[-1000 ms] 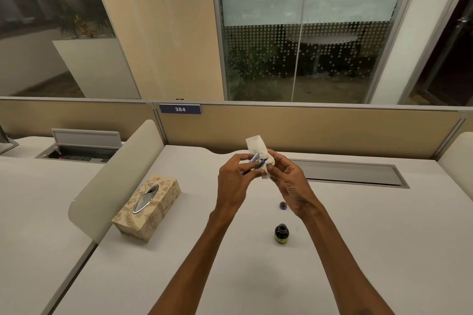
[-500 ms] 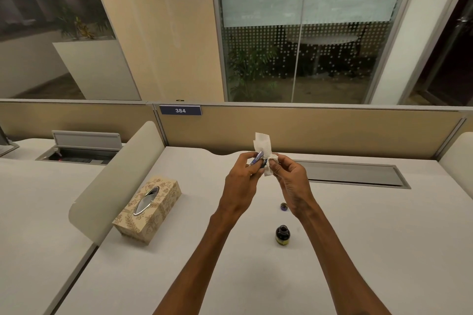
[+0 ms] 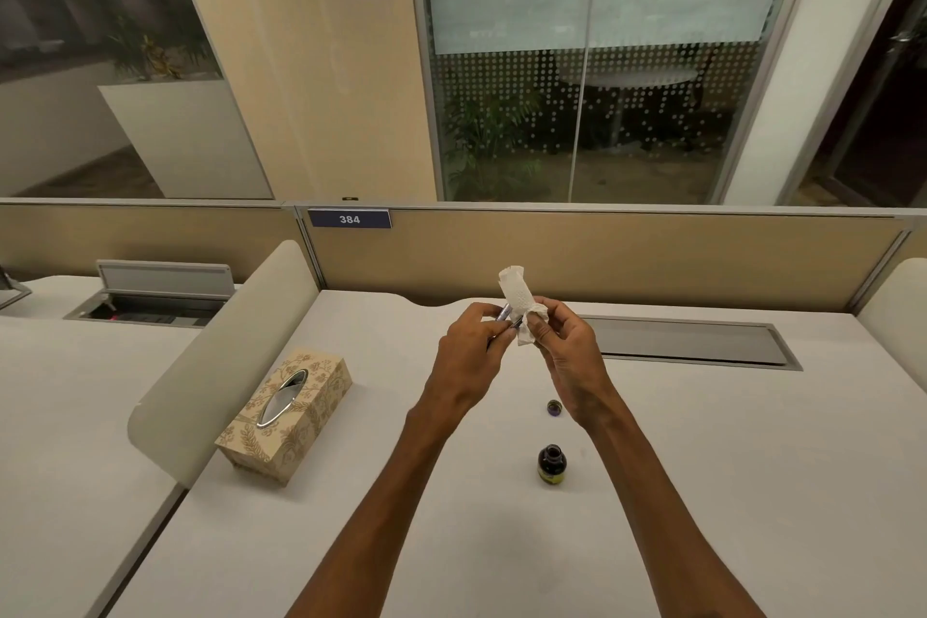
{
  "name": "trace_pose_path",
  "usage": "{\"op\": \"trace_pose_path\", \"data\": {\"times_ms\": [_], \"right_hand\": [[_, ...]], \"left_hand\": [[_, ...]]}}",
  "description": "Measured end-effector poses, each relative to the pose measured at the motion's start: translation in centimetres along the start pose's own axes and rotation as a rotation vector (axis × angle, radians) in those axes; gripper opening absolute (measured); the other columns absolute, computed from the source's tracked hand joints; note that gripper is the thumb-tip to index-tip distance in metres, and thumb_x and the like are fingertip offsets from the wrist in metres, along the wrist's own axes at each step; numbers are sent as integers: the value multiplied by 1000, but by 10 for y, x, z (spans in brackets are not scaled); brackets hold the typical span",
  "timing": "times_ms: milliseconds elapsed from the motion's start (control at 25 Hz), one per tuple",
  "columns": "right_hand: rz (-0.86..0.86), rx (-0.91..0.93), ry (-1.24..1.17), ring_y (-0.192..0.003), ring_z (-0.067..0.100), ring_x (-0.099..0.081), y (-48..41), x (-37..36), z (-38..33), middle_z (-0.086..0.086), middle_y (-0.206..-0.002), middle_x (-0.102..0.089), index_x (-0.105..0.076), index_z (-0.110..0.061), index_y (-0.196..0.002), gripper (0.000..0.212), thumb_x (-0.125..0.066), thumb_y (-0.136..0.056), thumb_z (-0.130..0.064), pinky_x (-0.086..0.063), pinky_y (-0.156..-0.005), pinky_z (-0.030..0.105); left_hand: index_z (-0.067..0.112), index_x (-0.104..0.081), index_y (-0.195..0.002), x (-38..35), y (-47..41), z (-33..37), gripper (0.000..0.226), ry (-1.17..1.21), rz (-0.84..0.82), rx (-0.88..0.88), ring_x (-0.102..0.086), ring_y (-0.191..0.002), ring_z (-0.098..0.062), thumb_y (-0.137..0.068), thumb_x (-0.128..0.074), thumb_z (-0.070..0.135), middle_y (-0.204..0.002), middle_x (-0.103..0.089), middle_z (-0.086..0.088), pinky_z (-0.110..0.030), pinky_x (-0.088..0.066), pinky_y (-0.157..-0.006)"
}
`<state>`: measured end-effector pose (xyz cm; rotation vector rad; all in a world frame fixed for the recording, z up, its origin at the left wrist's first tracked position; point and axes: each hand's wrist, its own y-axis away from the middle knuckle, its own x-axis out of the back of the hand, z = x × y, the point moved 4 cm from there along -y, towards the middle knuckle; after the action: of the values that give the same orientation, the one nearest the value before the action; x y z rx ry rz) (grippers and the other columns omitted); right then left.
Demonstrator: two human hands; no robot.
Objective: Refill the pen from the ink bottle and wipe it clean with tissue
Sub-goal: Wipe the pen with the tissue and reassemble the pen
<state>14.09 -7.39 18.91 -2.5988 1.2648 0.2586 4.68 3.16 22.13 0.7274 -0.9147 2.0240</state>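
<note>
Head view: both hands mid-desk [image 3: 702, 492] (well off edges), tissue [image 3: 517, 304] wrapping pen [image 3: 503, 315].

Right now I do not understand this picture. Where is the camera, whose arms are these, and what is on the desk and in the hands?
There is no machine here. A person wears one camera on the head, looking forward and down, so both arms reach in from the bottom edge. The left hand holds the pen. The right hand holds a white tissue pressed around the pen's end, as if wiping it. On the white desk stand an open ink bottle, its small cap just beyond it, and a patterned tissue box to the left.
</note>
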Motion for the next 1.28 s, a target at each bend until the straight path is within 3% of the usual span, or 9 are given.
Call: {"op": "trace_pose_path", "data": {"times_ms": [200, 360, 520, 720, 800, 880, 960, 1160, 1280], "right_hand": [[23, 11, 154, -108, 25, -67, -6, 7, 2, 8, -112, -73, -66, -9, -119, 27, -60, -97, -23, -52, -96, 34], [50, 36, 196, -95, 16, -67, -6, 2, -3, 8, -103, -75, -70, -14, -108, 17, -60, -97, -21, -53, -88, 29], [79, 10, 179, -94, 16, -66, -7, -1, -2, 9, -103, -74, -69, -18, -105, 12, -62, -95, -19, -53, -86, 26], [115, -26, 192, -92, 17, -66, -6, -2, -2, 6, -99, -74, -70, -11, -107, 16, -64, -95, -18, -52, -85, 24], [92, -17, 207, -92, 17, -66, -7, -1, -4, 8, -100, -75, -71, -7, -108, 18, -64, -95, -18, -52, -85, 26], [51, -8, 227, -90, 12, -66, -6, -1, -9, 9, -100, -76, -72, -8, -108, 18, -64, -95, -17, -51, -85, 27], [24, 3, 274, -88, 9, -66, -5, -1, -13, 4, -97, -76, -73, -14, -104, 14, -64, -95, -18, -52, -83, 26], [31, 1, 380, -89, 18, -67, -6, -2, -10, 3, -95, -75, -73, -14, -104, 16, -62, -96, -23, -52, -79, 29], [66, -22, 383, -88, 15, -67, -5, -5, -6, 3, -96, -75, -72, -10, -107, 19, -63, -96, -22, -51, -78, 24]], "left_hand": [[13, -78, -105, 6, -5, 0, 22, 36, 47, -36, -65, -99, -19, -92, -68, 27, -119, -69, -7, -21, -48, -77], [15, -79, -102, 6, -4, -3, 21, 153, 143, 48, -60, -88, -5, -85, -75, 28, -115, -70, -3, -4, -42, -71], [9, -79, -100, 6, 0, -2, 25, 200, 237, 68, -58, -82, -2, -80, -81, 23, -111, -72, -4, 4, -42, -67], [5, -77, -102, -3, 6, -9, 32, 225, 304, 140, -56, -77, 4, -77, -83, 24, -109, -72, -1, 1, -44, -67], [7, -76, -106, -3, 3, -10, 27, 251, 206, 125, -60, -89, -2, -83, -78, 21, -117, -69, -2, -4, -47, -73], [11, -75, -111, -7, -1, -12, 23, 277, 60, 92, -64, -100, -12, -91, -68, 21, -123, -66, -2, -21, -55, -83], [13, -75, -112, -8, -3, -14, 23, 286, -28, 102, -66, -98, -15, -95, -63, 22, -124, -66, -1, -31, -57, -85], [14, -79, -102, -2, -3, -14, 20, 224, 36, 94, -63, -92, -5, -88, -72, 26, -119, -68, 2, -11, -48, -76], [11, -80, -98, -1, -2, -13, 22, 169, 142, 85, -65, -87, -7, -82, -79, 26, -112, -72, -2, -10, -48, -74]]}}
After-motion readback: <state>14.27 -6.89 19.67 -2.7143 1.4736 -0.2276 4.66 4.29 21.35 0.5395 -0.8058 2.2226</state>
